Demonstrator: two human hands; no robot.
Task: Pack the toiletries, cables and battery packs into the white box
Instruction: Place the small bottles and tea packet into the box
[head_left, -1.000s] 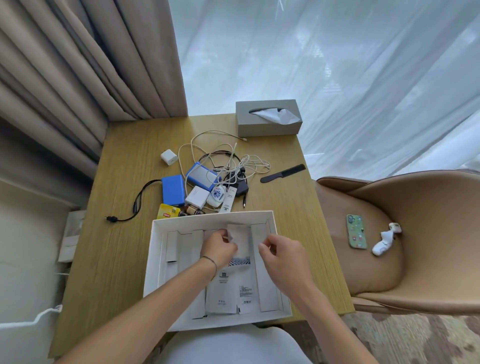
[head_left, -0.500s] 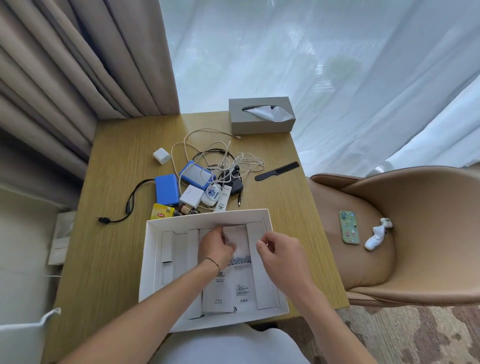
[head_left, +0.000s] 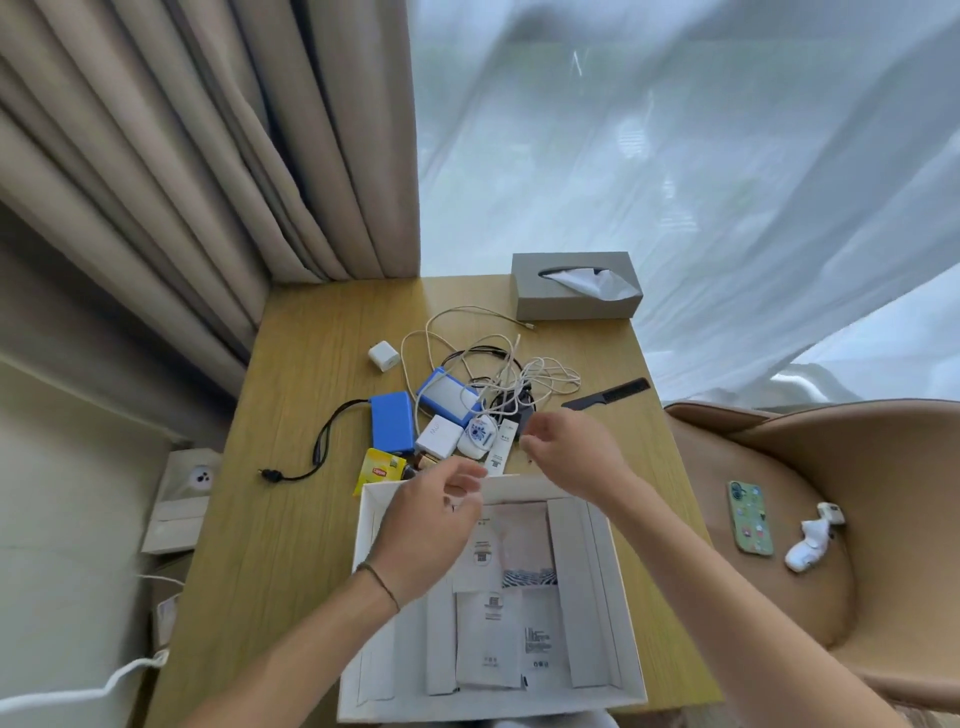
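Seen from above, a person's two bare hands hover over the far end of an open white box (head_left: 597, 691). The left hand (head_left: 426, 530), with a thin dark band at the wrist, is loosely curled above the box's far left corner, fingers apart and holding nothing. The right hand (head_left: 566, 457) is raised just past the box's far rim, its fingers bent toward the thumb — nothing can be seen between them, though motion blur makes this hard to judge.

The box sits at the near edge of a wooden surface (head_left: 291, 467). Inside it are white cardboard dividers and a few printed paper leaflets (head_left: 493, 639); none of the items to be packed are in it.

Those items lie in a cluster just beyond the box. A tangle of white and black cables (head_left: 498, 364) is heaped over a blue-edged battery pack (head_left: 447, 400). To its left lies a solid blue battery pack (head_left: 392, 421) with a black cord (head_left: 322, 447) trailing off toward the left. Nearer the box are a white charger block (head_left: 439, 436), a round blue-and-white case (head_left: 479, 435), a slim white tube (head_left: 500, 452) and a yellow tea packet (head_left: 376, 470). A small white plug (head_left: 383, 355) sits apart, farther back, and a black comb (head_left: 608, 392) lies to the right.

At the far edge stands a grey tissue box (head_left: 571, 291). On the tan chair (head_left: 831, 519) to the right rest a green phone (head_left: 749, 519) and a small white object — too blurred to name.
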